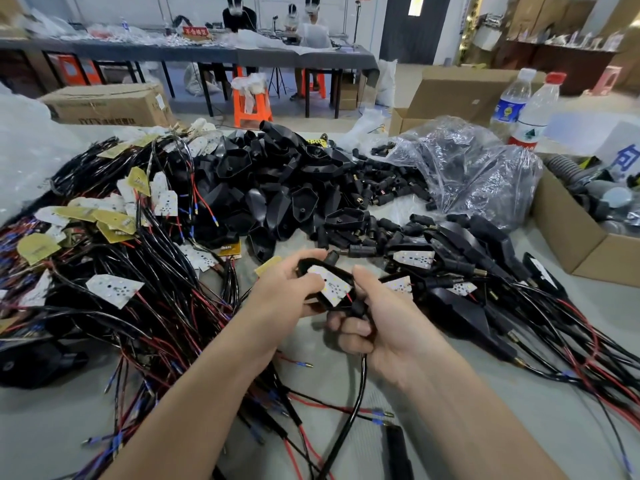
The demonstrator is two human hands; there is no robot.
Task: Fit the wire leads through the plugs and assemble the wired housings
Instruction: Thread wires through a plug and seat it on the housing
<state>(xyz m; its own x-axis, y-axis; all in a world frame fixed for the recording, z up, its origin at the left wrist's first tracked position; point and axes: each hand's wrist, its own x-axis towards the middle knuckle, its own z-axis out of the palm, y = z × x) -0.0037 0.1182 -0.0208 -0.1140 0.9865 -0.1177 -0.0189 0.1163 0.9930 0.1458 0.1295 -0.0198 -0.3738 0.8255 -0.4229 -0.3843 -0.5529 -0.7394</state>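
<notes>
Housing (313,271) with LED board (333,285) seated is at the table's near-middle, gripped by my left hand (287,292). Right hand (367,317) clenches the plug and black lead (360,386). Light, rigid shell; hold the rim, wires look fragile.

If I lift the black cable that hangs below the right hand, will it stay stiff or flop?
Probably floppy: the black cable curves loosely below the right hand. Likely light, being thin. It may snag on the red leads crossing it.
</notes>
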